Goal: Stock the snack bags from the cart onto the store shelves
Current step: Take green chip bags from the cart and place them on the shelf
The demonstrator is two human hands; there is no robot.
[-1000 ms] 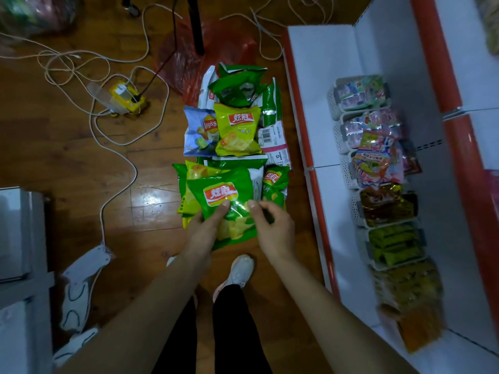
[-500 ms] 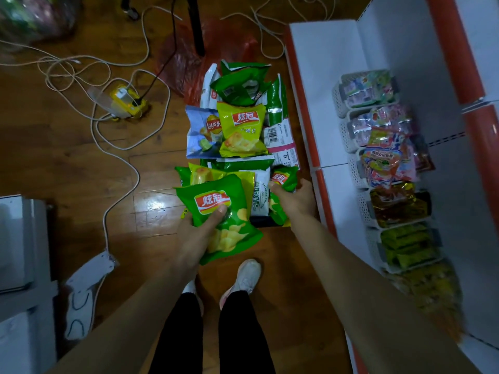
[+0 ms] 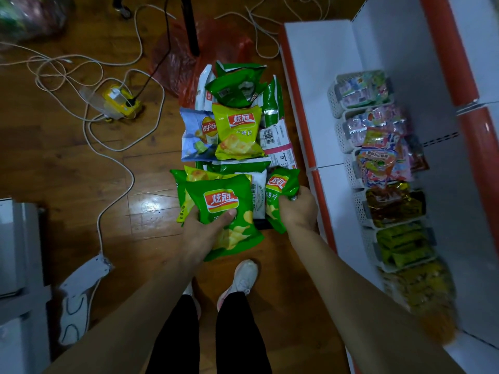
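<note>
The left hand [image 3: 201, 236] grips the large green crinkly foil crisp bag with the red logo [image 3: 221, 197] across its lower half, thumb on the front and fingers curled beneath. The right hand [image 3: 298, 211] clutches the smaller green foil crisp bag [image 3: 280, 184] near its bottom edge; both bags sit at the near end of the heap of mixed snack bags [image 3: 237, 133] stretching beyond the fingertips, with the white, orange-edged store shelf [image 3: 318, 109] just right of the right fingers. We judge these bags light, air-puffed, slick and easily crushed, so we would pinch a crimped seam or cradle the flat faces loosely rather than squeeze the middle.
</note>
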